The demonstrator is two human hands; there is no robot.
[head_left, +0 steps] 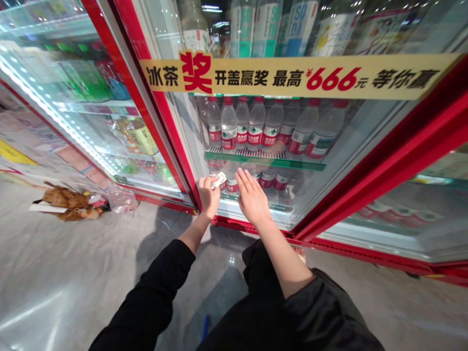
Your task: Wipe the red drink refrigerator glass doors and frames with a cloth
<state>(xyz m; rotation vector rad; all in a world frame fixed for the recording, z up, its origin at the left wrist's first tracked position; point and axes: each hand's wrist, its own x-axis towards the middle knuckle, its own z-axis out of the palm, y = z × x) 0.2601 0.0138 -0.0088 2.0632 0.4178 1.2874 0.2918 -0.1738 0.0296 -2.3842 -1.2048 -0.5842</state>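
Before me stands a red-framed refrigerator with a glass door. My left hand is closed on a crumpled white tissue or cloth, low at the door's left side. To its right, my right hand is stretched out with fingers extended and nothing in it, close to the glass; whether it touches cannot be made out. Behind the glass, several red-capped water bottles stand on a shelf, with more bottles partly hidden lower down by my hands.
A yellow strip with Chinese lettering runs across the door. At left is another lit refrigerator with drinks. Brown items and a clear plastic bag lie on the grey tiled floor. A blue object is near my legs.
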